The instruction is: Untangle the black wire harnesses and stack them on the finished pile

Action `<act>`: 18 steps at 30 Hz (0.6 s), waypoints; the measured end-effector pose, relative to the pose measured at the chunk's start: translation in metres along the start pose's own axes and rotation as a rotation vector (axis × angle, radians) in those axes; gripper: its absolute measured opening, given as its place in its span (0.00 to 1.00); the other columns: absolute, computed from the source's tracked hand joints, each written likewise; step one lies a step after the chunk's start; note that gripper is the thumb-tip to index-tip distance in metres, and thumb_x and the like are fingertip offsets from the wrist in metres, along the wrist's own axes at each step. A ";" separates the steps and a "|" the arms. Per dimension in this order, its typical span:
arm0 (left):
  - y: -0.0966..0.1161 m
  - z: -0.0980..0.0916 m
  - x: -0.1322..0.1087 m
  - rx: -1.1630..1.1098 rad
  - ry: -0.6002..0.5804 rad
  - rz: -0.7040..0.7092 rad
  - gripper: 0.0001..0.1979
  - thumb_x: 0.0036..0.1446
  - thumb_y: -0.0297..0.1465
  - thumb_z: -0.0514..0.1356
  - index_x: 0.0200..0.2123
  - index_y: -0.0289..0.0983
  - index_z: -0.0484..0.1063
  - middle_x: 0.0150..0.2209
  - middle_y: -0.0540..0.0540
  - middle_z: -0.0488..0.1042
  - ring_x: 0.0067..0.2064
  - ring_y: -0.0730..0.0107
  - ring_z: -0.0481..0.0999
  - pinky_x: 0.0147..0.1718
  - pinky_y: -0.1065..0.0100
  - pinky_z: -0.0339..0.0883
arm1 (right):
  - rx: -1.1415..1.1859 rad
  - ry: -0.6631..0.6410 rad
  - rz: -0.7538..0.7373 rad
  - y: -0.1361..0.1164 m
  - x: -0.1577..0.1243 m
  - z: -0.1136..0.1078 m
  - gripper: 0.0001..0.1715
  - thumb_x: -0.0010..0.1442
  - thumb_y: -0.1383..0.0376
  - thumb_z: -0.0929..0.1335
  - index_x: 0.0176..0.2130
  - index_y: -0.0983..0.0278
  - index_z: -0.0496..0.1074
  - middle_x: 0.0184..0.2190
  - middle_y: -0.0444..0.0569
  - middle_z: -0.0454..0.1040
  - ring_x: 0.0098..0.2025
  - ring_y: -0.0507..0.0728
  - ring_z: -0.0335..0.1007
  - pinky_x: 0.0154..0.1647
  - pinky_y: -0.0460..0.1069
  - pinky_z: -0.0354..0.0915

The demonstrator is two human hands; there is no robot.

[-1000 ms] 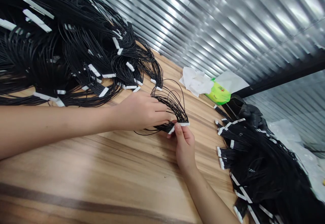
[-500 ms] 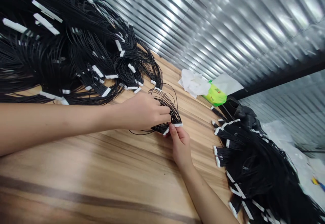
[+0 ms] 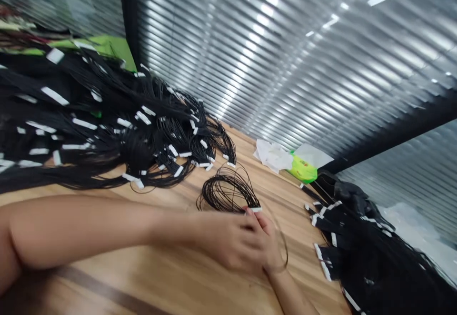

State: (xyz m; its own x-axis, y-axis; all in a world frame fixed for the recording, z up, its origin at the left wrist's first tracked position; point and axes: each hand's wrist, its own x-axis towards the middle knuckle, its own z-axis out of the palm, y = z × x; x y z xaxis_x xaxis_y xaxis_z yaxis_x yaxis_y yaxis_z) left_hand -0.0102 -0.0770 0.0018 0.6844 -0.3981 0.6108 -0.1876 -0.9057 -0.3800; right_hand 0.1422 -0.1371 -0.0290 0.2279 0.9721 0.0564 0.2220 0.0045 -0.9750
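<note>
A white connector [image 3: 255, 209] with a looped bundle of thin black wires [image 3: 228, 191] is pinched between the thumb and fingers of my right hand [image 3: 269, 231]. The bundle arches up and left over the wood-grain table [image 3: 157, 277]. My left hand [image 3: 235, 241], smeared by motion, crosses in front of my right palm with its fingers curled. One black wire [image 3: 285, 248] bows out past my right wrist and runs back toward my left fingers, which seem closed on it. The fingertips are partly hidden.
A large pile of black wire harnesses [image 3: 107, 119] with white connectors spreads at left. Another such pile [image 3: 378, 258] lies at right. White tissue [image 3: 273, 155] and a green packet [image 3: 303, 168] sit by the corrugated metal wall [image 3: 228, 57].
My left hand has moved from the wire loops to below and in front of my right hand, drawing one wire out into an arc. My right hand keeps its pinch. The camera has tilted up.
</note>
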 end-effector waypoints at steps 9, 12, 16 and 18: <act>0.009 0.012 -0.009 -0.417 -0.044 -0.691 0.18 0.61 0.36 0.50 0.53 0.40 0.65 0.62 0.46 0.62 0.61 0.64 0.63 0.59 0.60 0.58 | 0.059 0.326 0.069 0.000 0.019 -0.016 0.21 0.45 0.45 0.71 0.27 0.59 0.74 0.26 0.49 0.77 0.30 0.64 0.74 0.33 0.56 0.71; -0.006 0.013 -0.015 -0.594 -0.027 -1.195 0.26 0.54 0.32 0.56 0.57 0.40 0.59 0.62 0.44 0.61 0.62 0.57 0.61 0.60 0.55 0.57 | -0.051 0.494 -0.090 -0.023 0.043 -0.031 0.19 0.49 0.48 0.70 0.28 0.61 0.72 0.25 0.49 0.77 0.30 0.61 0.74 0.36 0.55 0.70; -0.013 0.015 -0.023 -0.612 -0.030 -1.358 0.32 0.55 0.30 0.52 0.63 0.39 0.49 0.57 0.39 0.67 0.57 0.54 0.68 0.54 0.52 0.63 | -0.155 0.551 -0.264 -0.076 0.088 -0.041 0.19 0.50 0.49 0.68 0.32 0.62 0.71 0.25 0.45 0.73 0.27 0.56 0.72 0.34 0.51 0.67; -0.012 0.015 -0.024 -0.634 -0.031 -1.339 0.34 0.56 0.29 0.50 0.65 0.43 0.43 0.57 0.42 0.68 0.55 0.58 0.70 0.54 0.55 0.65 | -0.299 0.499 -0.402 -0.108 0.114 -0.036 0.22 0.54 0.49 0.65 0.35 0.64 0.71 0.28 0.47 0.75 0.24 0.54 0.71 0.30 0.50 0.66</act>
State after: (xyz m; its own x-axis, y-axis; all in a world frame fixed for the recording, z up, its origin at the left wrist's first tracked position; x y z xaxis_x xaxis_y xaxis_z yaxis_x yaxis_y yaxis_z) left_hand -0.0138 -0.0546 -0.0185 0.6048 0.7606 0.2361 0.3168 -0.5018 0.8049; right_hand 0.1782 -0.0347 0.0906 0.4647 0.6848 0.5613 0.6147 0.2068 -0.7612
